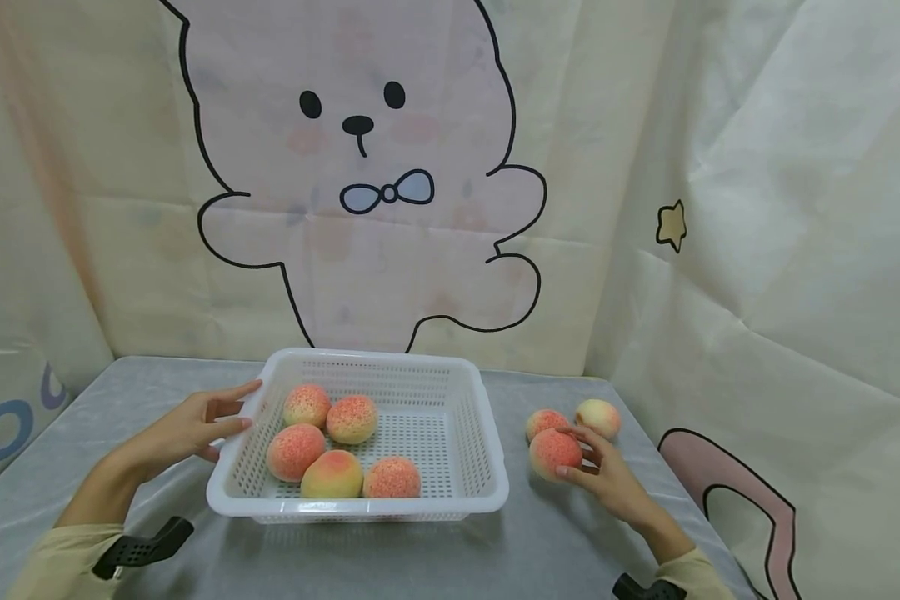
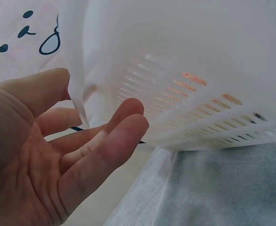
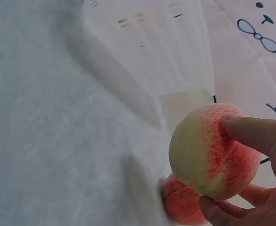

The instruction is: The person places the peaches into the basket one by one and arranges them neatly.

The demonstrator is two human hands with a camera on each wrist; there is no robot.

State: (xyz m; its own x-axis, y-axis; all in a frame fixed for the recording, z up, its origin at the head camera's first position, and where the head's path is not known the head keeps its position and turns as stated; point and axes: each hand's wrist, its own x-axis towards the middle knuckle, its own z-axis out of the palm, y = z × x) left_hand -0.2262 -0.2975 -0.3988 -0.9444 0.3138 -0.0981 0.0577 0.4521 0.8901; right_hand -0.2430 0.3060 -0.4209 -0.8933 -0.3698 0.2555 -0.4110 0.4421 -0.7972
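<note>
A white plastic basket (image 1: 487, 467) stands on the table with several peaches (image 1: 296, 452) inside, mostly along its left and front. At its left rim is my left hand (image 1: 198, 421), gripping the edge; in the left wrist view, the rim (image 2: 79, 106) runs between the thumb and the curled fingers. To the right of the basket, my right hand (image 1: 603, 475) holds a red-blushed peach (image 3: 213, 150) between thumb and fingers. Just behind that peach lie a red peach (image 1: 546, 421) and a paler one (image 1: 598, 418).
Grey cloth (image 1: 390, 558) covers the table. A patterned curtain (image 1: 435, 275) with a cartoon bear hangs along the back, and another fabric panel (image 1: 780, 275) hangs at the right edge. The basket's perforated side wall (image 3: 152, 42) stands near the held peach.
</note>
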